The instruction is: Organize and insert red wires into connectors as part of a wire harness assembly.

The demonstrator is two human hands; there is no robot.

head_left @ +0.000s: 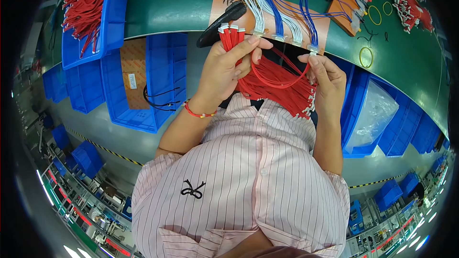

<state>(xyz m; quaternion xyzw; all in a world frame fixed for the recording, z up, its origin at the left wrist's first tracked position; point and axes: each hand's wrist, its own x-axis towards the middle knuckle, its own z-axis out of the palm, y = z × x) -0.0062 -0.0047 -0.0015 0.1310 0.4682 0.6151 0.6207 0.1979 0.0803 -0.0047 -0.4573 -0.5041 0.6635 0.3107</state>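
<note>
My left hand [227,64] is closed around several red cables, whose white connectors [232,29] stick up past the thumb. From that hand one red cable [282,86] loops across to my right hand [326,74]. There, thumb and fingertips pinch its end, right at a white connector [313,48] below a strand of blue wires [308,9]. Whether the two connectors are joined is hidden by the fingers. A large bundle of red cables [272,79] lies across my lap under both hands, its white ends toward the lower right.
White wires [258,9] and more connectors line the edge of the green table [177,5]. A black curved object [222,24] lies by my left hand. An orange block [346,7] stands to the right. Blue bins [126,100] flank me; one at left holds red cables [88,5].
</note>
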